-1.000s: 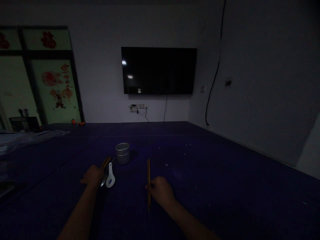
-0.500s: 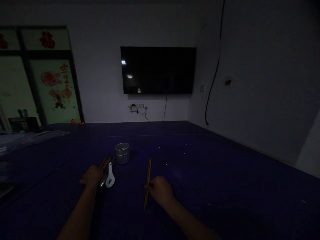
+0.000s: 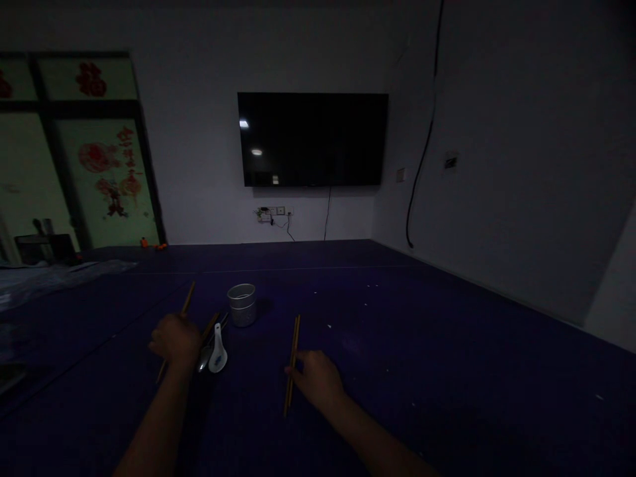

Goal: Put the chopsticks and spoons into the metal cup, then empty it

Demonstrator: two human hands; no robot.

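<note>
My left hand (image 3: pixel 176 339) is closed on a wooden chopstick (image 3: pixel 188 297), whose ends stick out above and below the fist. Just right of that hand lie more chopsticks (image 3: pixel 211 325), a metal spoon (image 3: pixel 204 358) and a white ceramic soup spoon (image 3: pixel 218 351) with a blue mark in its bowl. Behind them a silver metal cup (image 3: pixel 242 306) stands upright. My right hand (image 3: pixel 318 377) pinches a pair of chopsticks (image 3: pixel 296 336) between thumb and fingers, held close together and low over the purple surface.
The purple tabletop (image 3: pixel 397 344) reaches to the walls and carries small white scraps. Clear plastic wrap (image 3: pixel 64 278) and a dark box (image 3: pixel 47 248) lie at the far left. Small orange items (image 3: pixel 144 242) sit near the door. A television (image 3: pixel 313 139) hangs ahead.
My left hand has lifted a chopstick from the pile and shifted slightly left and up with it. My right hand and its chopsticks have hardly moved.
</note>
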